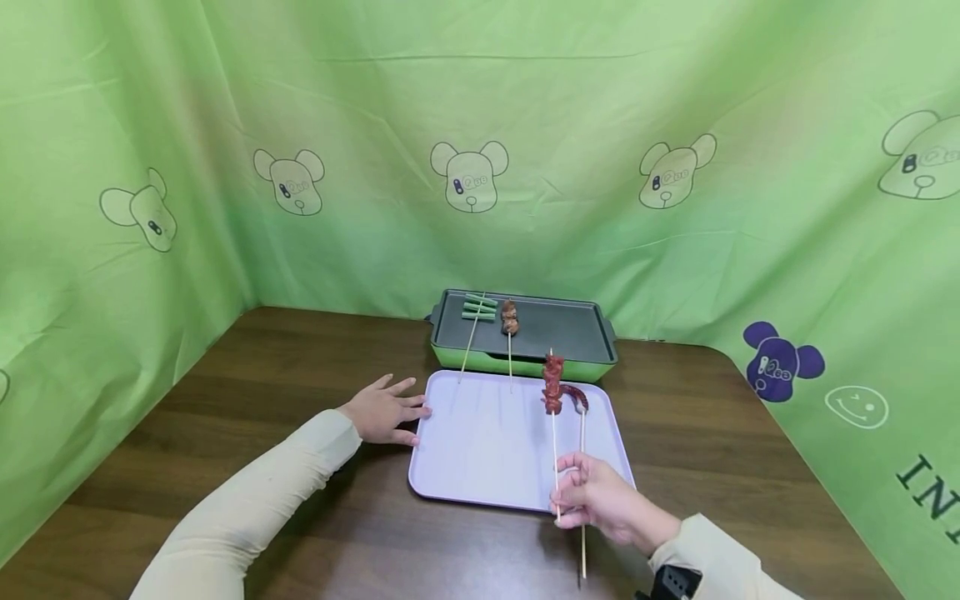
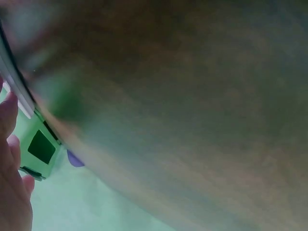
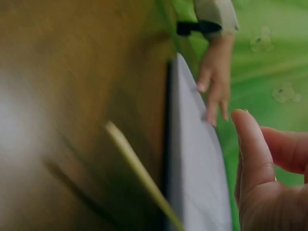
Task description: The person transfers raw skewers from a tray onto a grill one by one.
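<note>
My right hand [image 1: 603, 502] pinches the lower stick of a red meat skewer [image 1: 552, 385] and holds it over the right part of a pale lilac tray [image 1: 487, 450]. Beside it, a skewer with a dark red curled piece [image 1: 576, 397] lies over the tray, its stick running past my right hand and beyond the front rim. In the right wrist view a pale stick end [image 3: 139, 168] juts past the tray edge. My left hand [image 1: 381, 411] has its fingers spread, with fingertips touching the tray's left rim.
Behind the tray stands a green grill with a dark plate [image 1: 555, 325]. A skewer of green vegetable pieces [image 1: 480, 310] and a browned meat skewer [image 1: 510, 318] lie on it, their sticks reaching over the tray. A green curtain [image 1: 570, 100] hangs around the wooden table [image 1: 300, 358].
</note>
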The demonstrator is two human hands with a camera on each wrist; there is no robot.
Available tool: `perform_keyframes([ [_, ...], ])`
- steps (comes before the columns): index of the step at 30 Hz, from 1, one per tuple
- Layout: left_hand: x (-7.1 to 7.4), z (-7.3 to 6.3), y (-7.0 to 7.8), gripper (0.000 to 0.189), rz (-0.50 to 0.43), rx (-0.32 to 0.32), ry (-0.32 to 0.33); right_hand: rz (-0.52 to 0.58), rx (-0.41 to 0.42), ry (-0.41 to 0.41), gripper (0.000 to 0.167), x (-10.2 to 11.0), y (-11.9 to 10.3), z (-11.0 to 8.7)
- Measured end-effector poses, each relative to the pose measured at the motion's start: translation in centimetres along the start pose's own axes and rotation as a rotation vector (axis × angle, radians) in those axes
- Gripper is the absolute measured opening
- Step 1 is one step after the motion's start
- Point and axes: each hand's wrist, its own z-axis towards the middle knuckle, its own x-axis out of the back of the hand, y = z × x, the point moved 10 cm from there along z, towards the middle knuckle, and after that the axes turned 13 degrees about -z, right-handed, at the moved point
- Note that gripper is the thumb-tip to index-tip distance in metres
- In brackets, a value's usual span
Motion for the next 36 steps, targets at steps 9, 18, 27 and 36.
perform_keyframes([
  [9,0.7,0.3,-0.3,0.057,-0.006,0.019,0.007,0.086,0.022,0.039,0.032,-1.7,0.8,-0.2],
  [18,0.9,0.5,-0.8,0.056,-0.032,0.037,-0.002,0.104,-0.004,0.13,0.034,-2.5,1.4,0.7],
  [27,0.0,0.5,-0.3,0.057,-0.034,0.034,-0.01,0.084,-0.054,0.118,0.035,-2.9,2.5,1.0],
  [36,-0.6,0.1,-0.3,0.056,-0.07,0.048,-0.007,0.094,-0.069,0.071,0.032,-3.3,3.3,1.1],
])
